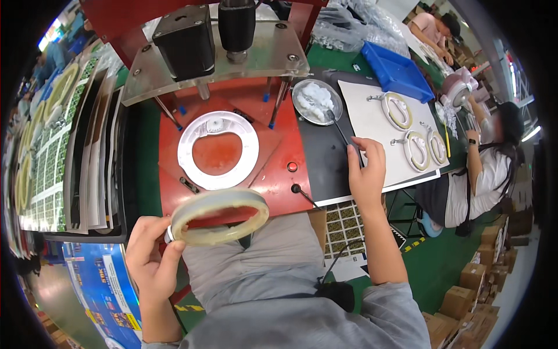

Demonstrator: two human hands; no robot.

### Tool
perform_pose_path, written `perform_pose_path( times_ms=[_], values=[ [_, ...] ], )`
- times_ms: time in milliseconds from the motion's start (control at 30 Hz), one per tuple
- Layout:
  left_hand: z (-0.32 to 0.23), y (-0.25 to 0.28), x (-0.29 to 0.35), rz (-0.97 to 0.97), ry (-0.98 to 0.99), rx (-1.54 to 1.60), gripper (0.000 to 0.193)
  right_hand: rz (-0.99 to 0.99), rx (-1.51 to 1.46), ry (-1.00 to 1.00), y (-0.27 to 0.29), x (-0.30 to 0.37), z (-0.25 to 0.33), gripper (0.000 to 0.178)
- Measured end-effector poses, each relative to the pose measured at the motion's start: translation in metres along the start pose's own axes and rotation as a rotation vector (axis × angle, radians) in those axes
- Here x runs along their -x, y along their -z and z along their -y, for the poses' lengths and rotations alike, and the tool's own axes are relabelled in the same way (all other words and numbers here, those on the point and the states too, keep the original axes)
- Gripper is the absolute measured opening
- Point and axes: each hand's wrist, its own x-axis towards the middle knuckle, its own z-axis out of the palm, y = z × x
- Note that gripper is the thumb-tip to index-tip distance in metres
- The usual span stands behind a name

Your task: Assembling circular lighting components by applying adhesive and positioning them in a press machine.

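My left hand pinches a round ring-shaped housing by its edge. The housing is grey outside and cream inside, tilted in front of the press and above my lap. With its fingers closed, my right hand grips the dark handle of a thin stirring tool. The tool's other end rests in a round metal dish of white paste. A white ring-shaped part with a small round gear-like piece lies flat on the press's red base.
A clear plate with black cylinders hangs over the red base. Several cream-and-white rings lie on a white board at right, near a blue tray. Boards stand upright in a rack at left. Other people sit at right.
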Motion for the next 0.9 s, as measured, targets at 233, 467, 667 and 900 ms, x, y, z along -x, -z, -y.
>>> perform_pose_path(
  times_ms=[233,467,667,900],
  values=[
    [0.000,-0.031,-0.028,-0.123,0.182,0.332,0.030,0.029,-0.427,0.416,0.018,-0.005,0.126,0.015],
    [0.011,-0.060,-0.057,-0.203,0.172,0.388,0.018,0.331,-0.440,0.488,-0.018,-0.001,0.197,0.032],
    [0.015,-0.066,-0.071,-0.314,0.126,0.431,0.015,0.373,-0.336,0.590,-0.024,-0.020,0.204,0.029],
    [0.015,-0.060,-0.085,-0.347,0.110,0.129,0.017,0.476,-0.347,0.551,-0.040,-0.048,0.200,0.020]
  ],
)
